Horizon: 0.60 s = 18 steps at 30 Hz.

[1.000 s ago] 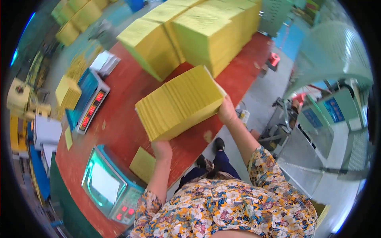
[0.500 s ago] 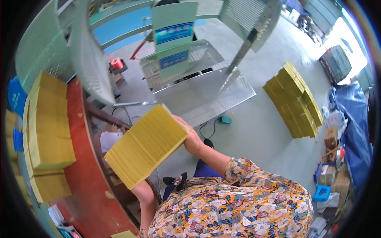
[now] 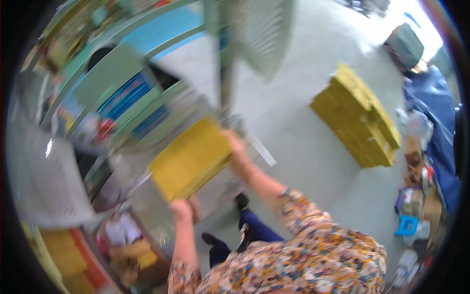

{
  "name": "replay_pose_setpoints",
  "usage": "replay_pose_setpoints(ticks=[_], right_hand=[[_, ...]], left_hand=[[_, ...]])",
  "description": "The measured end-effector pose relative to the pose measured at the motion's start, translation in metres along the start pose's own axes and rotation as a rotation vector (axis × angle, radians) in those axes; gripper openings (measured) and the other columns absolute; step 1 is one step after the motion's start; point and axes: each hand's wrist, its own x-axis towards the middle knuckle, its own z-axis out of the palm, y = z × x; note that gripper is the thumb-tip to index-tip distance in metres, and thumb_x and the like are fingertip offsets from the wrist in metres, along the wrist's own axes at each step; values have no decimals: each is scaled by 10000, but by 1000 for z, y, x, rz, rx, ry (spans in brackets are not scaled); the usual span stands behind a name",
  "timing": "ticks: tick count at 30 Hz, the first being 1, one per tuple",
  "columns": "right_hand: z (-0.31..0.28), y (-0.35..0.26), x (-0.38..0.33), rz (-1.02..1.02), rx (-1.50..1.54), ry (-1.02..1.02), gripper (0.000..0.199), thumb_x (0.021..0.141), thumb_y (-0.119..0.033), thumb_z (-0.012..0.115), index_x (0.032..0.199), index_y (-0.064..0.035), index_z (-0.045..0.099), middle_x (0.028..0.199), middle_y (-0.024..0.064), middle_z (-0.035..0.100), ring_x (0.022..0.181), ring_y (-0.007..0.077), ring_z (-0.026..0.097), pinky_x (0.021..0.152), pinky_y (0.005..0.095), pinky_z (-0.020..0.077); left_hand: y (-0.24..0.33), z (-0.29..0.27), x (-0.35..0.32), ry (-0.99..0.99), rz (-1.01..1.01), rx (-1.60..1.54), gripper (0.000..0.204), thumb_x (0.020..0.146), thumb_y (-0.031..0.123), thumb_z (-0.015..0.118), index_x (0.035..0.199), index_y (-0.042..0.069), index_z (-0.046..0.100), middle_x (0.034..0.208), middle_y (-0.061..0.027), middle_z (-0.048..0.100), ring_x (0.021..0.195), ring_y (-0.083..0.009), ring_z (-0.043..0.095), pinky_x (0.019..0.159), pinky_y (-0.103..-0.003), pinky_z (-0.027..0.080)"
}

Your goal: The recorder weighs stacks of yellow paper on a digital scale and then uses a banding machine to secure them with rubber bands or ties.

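Note:
A thick rectangular stack of yellow paper (image 3: 193, 159) is held out in front of me, over a shiny metal tray. My right hand (image 3: 236, 144) grips its right edge, with the fingers partly hidden behind the stack. At its near lower edge my left hand (image 3: 182, 209) is closed on the stack, and its fingers are mostly hidden underneath. Beyond the stack stands a pale green machine (image 3: 117, 83) with blue label panels. A perforated metal guard (image 3: 264, 36) is blurred at the top.
On the floor to the right stands a pile of yellow paper stacks (image 3: 357, 117). Past it lie a blue tarp (image 3: 433, 132), boxes and a bright blue plastic item (image 3: 406, 225). A red-topped table (image 3: 90, 257) with yellow stacks is at lower left, beside a bin of scraps (image 3: 127, 240).
My view has turned to the right, and the red table has slid to the lower left. Both hands have carried the yellow stack away from the table, over the metal tray.

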Motion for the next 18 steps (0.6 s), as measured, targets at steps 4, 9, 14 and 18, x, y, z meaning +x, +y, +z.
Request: replay_pose_setpoints(ticks=[4,9,14,18], right_hand=[[-67,31,37,-162,-124,115,198,909,-179,607,1043,-33,611,965,8,607,942,106,555,849,255,448],[-58,20,33,-67,-190,264,133,882,-142,589,976,-48,599,914,-9,593,898,94,544,817,246,440],[-83,28,58,-228,-484,269,166,930,-207,570,992,-59,614,976,103,619,932,237,597,850,355,469],[-62,-60,17,-244,-705,223,172,953,-163,540,1007,-28,631,953,118,624,913,175,582,816,321,456]], left_hand=[[150,6,28,-129,-480,-450,542,1037,345,343,1386,-57,448,1356,-167,529,1234,-301,518,1019,-422,425],[55,48,36,69,-217,-1064,535,1022,354,405,1360,-56,468,1379,-161,502,1237,-270,500,1025,-425,420],[81,44,37,19,-361,-1184,540,1032,400,364,1365,-13,462,1328,-120,534,1198,-260,522,1006,-400,432],[102,39,49,109,-319,-1272,491,1038,335,428,1394,-2,444,1398,-116,508,1285,-243,483,1078,-383,379]])
